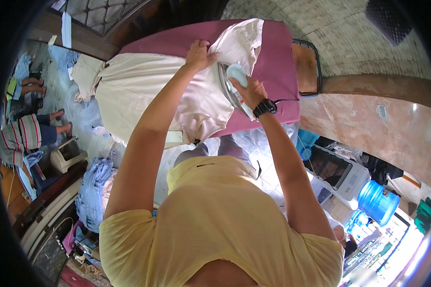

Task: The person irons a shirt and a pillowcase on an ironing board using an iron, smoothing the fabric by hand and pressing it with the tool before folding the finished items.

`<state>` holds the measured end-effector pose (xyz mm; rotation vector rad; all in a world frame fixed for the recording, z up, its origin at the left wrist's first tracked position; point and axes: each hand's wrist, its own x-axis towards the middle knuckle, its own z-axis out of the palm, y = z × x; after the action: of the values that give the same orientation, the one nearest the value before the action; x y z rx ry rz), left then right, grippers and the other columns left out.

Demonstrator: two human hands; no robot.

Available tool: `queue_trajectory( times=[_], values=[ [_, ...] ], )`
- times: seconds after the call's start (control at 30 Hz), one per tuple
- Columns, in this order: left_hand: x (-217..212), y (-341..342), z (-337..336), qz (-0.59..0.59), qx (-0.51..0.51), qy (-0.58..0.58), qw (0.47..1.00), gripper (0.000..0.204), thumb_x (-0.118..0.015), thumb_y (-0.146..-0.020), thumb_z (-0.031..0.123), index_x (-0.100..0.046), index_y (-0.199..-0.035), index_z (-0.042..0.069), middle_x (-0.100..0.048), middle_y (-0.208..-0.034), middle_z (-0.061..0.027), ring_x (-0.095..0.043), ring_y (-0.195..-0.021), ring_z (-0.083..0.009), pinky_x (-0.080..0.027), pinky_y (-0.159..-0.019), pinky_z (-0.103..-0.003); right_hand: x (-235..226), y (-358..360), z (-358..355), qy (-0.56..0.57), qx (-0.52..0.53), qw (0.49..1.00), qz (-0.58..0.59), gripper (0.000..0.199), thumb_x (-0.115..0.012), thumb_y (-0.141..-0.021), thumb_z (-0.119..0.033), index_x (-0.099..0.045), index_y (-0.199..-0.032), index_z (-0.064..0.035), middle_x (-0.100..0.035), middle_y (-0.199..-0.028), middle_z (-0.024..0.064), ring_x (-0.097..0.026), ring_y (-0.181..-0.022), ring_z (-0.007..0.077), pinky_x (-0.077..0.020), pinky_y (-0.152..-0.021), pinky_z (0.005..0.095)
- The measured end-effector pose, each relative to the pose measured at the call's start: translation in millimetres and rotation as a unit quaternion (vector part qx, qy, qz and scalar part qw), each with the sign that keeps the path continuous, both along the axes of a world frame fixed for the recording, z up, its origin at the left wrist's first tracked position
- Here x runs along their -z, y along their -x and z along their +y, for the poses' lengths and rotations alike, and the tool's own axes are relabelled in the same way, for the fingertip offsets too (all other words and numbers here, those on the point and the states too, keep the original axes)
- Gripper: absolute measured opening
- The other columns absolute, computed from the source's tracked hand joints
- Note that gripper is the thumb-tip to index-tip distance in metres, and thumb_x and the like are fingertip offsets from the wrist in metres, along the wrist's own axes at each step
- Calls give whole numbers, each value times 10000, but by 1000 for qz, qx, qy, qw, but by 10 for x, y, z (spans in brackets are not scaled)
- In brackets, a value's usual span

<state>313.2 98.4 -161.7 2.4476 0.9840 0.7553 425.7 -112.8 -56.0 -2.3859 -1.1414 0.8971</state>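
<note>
A cream garment [143, 91] lies spread over a maroon-covered ironing board [277, 62], with its narrower end at the far right. My right hand [252, 92], with a black watch on the wrist, is wrapped round the handle of a white clothes iron [235, 71]. The iron rests on the cloth near the right part of the garment, its cord trailing to the right. My left hand [199, 55] lies on the fabric just left of the iron, fingers stretched toward the far edge. The iron's soleplate is mostly hidden.
A metal-framed end [309, 67] of the board juts out on the right. Blue clothes [95, 191] are heaped at the lower left, near a beige plastic bin [68, 155]. A blue water jug [378, 203] stands at the lower right. Other people are at the left and lower right.
</note>
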Motion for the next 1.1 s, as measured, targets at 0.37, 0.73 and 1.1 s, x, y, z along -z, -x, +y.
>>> queue_trajectory(
  times=[0.37, 0.73, 1.1],
  values=[
    [-295, -1325, 511, 54, 47, 366, 928, 744, -786, -712, 430, -556, -1206, -77, -650, -1103, -185, -623, -1038, -272, -483, -915, -366, 268, -88, -84, -186, 113, 963, 159, 566, -587, -889, -549, -665, -929, 10, -668, -764, 242, -657, -803, 448, -518, -721, 489],
    [-632, -1498, 801, -177, 222, 566, 774, 268, -672, -885, 121, -634, -1148, 84, -648, -1198, -60, -594, -1011, -78, -479, -859, -276, 443, -243, 685, -206, 228, 951, -45, 526, -585, -915, -478, -644, -1007, 37, -666, -763, 256, -664, -832, 431, -516, -795, 484],
    [-159, -2, 386, 279, 35, 46, 959, 305, -727, -784, 406, -704, -861, 112, -644, -925, -75, -643, -914, -249, -504, -804, -388, 287, -406, 1271, -153, 206, 966, 33, 712, -537, -864, -609, -645, -988, 84, -631, -986, 353, -617, -989, 486, -497, -887, 515]
  ],
)
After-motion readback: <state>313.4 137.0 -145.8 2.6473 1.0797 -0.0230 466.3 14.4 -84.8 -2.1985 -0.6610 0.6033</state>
